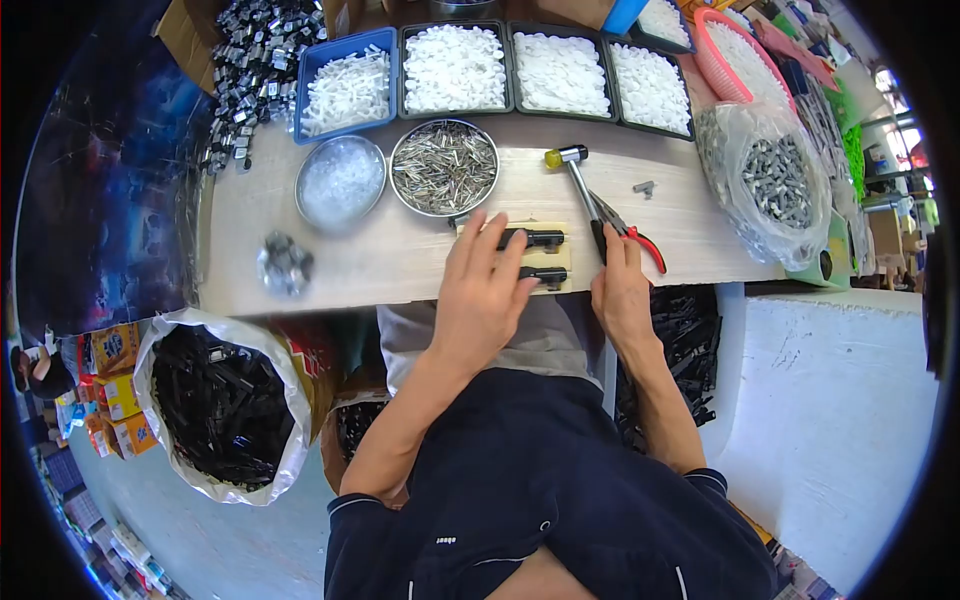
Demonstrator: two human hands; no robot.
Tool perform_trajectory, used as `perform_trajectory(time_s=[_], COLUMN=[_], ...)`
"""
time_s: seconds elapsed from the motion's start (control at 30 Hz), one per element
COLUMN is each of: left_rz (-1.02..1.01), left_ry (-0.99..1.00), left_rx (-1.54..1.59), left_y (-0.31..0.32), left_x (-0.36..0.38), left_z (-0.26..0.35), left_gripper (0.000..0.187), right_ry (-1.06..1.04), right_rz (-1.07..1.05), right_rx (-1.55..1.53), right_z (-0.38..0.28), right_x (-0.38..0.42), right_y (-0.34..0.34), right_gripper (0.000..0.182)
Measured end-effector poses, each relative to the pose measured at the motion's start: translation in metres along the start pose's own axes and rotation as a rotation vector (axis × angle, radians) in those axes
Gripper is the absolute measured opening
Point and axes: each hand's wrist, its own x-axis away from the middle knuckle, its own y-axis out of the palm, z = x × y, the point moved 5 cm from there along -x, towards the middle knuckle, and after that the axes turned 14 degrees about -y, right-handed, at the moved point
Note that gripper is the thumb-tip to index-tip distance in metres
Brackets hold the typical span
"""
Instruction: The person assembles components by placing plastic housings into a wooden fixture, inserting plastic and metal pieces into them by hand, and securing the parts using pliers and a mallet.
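Note:
My left hand (478, 305) is over the left side of a pale block (548, 258), palm down with fingers apart. Its fingertips are beside the upper of two black parts (545, 238); the lower black part (550, 275) lies near the thumb. My right hand (625, 300) is closed at the black handle end of a hammer (580, 190), whose yellow-and-black head points away from me. Red-and-black pliers (648, 246) lie against the hammer, just beyond the right fingers. Part of the hammer handle is hidden by the fingers.
A bowl of metal pins (444, 168) and a bowl of clear pieces (341, 184) stand behind my left hand. Trays of white parts (455, 68) line the back. At right is a bag of grey parts (775, 180); below left, a sack of black parts (225, 405).

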Motion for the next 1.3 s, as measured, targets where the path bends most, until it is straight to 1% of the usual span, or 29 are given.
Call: perform_trajectory(time_s=[0.03,0.07,0.13,0.17,0.23,0.27,0.33,0.37,0.4,0.43,0.5,0.53,0.63,0.67,0.73,0.8,0.9,1.03,1.17,1.27,1.3], left_rz=[-0.022,-0.066,-0.158,-0.171,-0.206,-0.184,-0.139,-0.137,-0.141,-0.14,-0.144,-0.145,-0.17,-0.165,-0.154,-0.155,-0.163,-0.138,-0.138,-0.141,-0.145], left_ry=[0.03,0.014,-0.026,-0.022,-0.001,0.013,0.041,0.044,0.045,0.049,0.043,0.045,0.048,0.048,0.037,0.038,0.044,0.057,0.048,0.06,0.06], left_rx=[-0.081,-0.137,-0.249,-0.298,-0.39,-0.425,-0.499,-0.487,-0.476,-0.466,-0.482,-0.487,-0.477,-0.46,-0.42,-0.45,-0.444,-0.434,-0.443,-0.442,-0.43], left_y=[0.003,0.011,0.031,0.035,0.043,0.047,0.052,0.053,0.05,0.049,0.051,0.053,0.056,0.055,0.055,0.057,0.057,0.057,0.057,0.058,0.057], left_x=[-0.002,-0.001,0.008,0.011,0.017,0.019,0.02,0.02,0.021,0.02,0.02,0.02,0.021,0.021,0.021,0.022,0.025,0.024,0.025,0.026,0.026], left_z=[0.007,0.006,-0.004,-0.007,-0.011,-0.013,-0.016,-0.016,-0.015,-0.015,-0.017,-0.017,-0.02,-0.02,-0.019,-0.019,-0.019,-0.02,-0.02,-0.02,-0.019], left_gripper=[0.056,0.063,0.075,0.079,0.088,0.089,0.093,0.083,0.074,0.066,0.065,0.065,0.096,0.096,0.096,0.096,0.095,0.094,0.093,0.094,0.094], right_ry=[0.031,0.056,-0.002,-0.028,-0.072,-0.013,-0.046,-0.065,-0.106,-0.102,-0.093,-0.022,0.027,0.04,-0.004,-0.053,0.065,0.093,-0.014,0.074,0.08], right_rz=[0.021,0.041,0.067,0.079,0.037,-0.073,-0.025,-0.007,0.055,0.058,0.072,-0.007,-0.085,-0.085,-0.006,0.054,-0.025,-0.106,0.089,-0.076,-0.077], right_rx=[-0.032,-0.066,-0.128,-0.158,-0.256,-0.272,-0.251,-0.243,-0.215,-0.215,-0.208,-0.222,-0.213,-0.24,-0.235,-0.22,-0.25,-0.263,-0.261,-0.273,-0.273], right_z=[0.0,-0.001,-0.011,-0.016,-0.024,-0.024,-0.029,-0.03,-0.035,-0.035,-0.031,-0.024,-0.025,-0.025,-0.031,-0.033,-0.023,-0.02,-0.033,-0.023,-0.024], right_x=[0.004,0.006,0.031,0.045,0.066,0.072,0.077,0.077,0.073,0.072,0.075,0.078,0.075,0.078,0.084,0.099,0.112,0.102,0.08,0.078,0.076], right_y=[-0.002,-0.004,-0.017,-0.023,-0.026,-0.027,-0.035,-0.039,-0.045,-0.041,-0.027,-0.013,-0.022,-0.027,-0.041,-0.048,-0.027,-0.041,-0.05,-0.02,-0.022], right_gripper=[0.05,0.049,0.05,0.05,0.053,0.055,0.056,0.056,0.057,0.057,0.057,0.058,0.059,0.058,0.058,0.058,0.057,0.051,0.051,0.051,0.051])
